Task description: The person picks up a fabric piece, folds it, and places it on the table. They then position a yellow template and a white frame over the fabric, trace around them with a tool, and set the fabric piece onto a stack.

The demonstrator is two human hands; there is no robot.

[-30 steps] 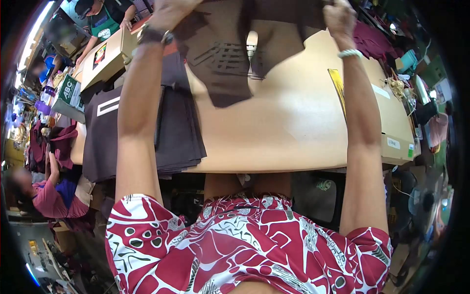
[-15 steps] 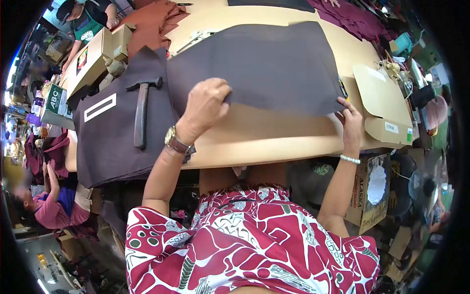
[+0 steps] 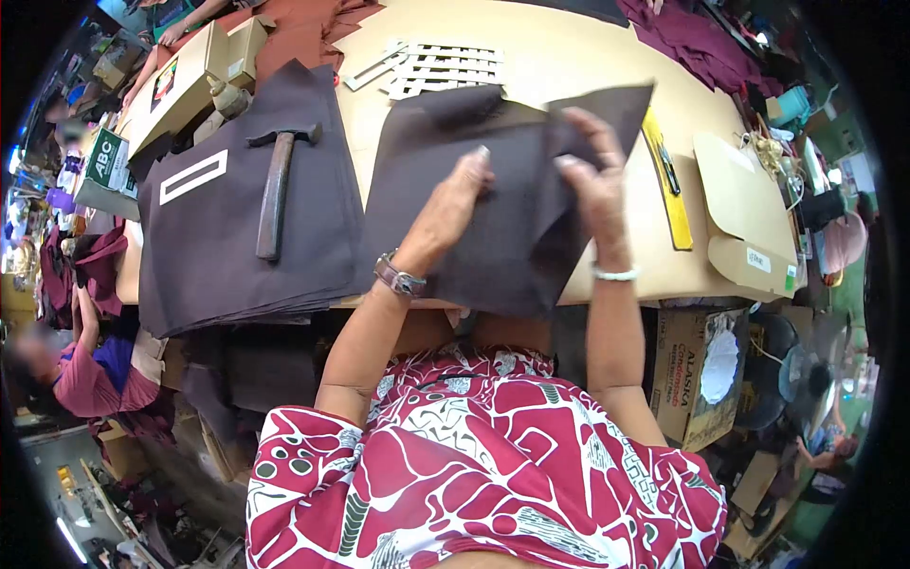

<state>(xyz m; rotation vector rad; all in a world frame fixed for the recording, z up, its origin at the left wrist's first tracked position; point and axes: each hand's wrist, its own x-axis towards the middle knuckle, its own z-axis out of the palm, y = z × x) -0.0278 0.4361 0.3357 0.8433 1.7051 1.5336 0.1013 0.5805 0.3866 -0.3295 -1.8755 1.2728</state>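
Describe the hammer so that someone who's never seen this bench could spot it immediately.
On the left of the pale tabletop is a wide stack of dark sheets. The hammer lies on it, head away from the wearer. Unlike the flat white frame to its left, it has a long handle and a dark crosswise head.

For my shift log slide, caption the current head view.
Both hands on a dark sheet, beside a hammer on stacked sheets.

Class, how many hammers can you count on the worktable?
1. The hammer lies on the stack of dark sheets, right of the pale slotted frame; others may be hidden.
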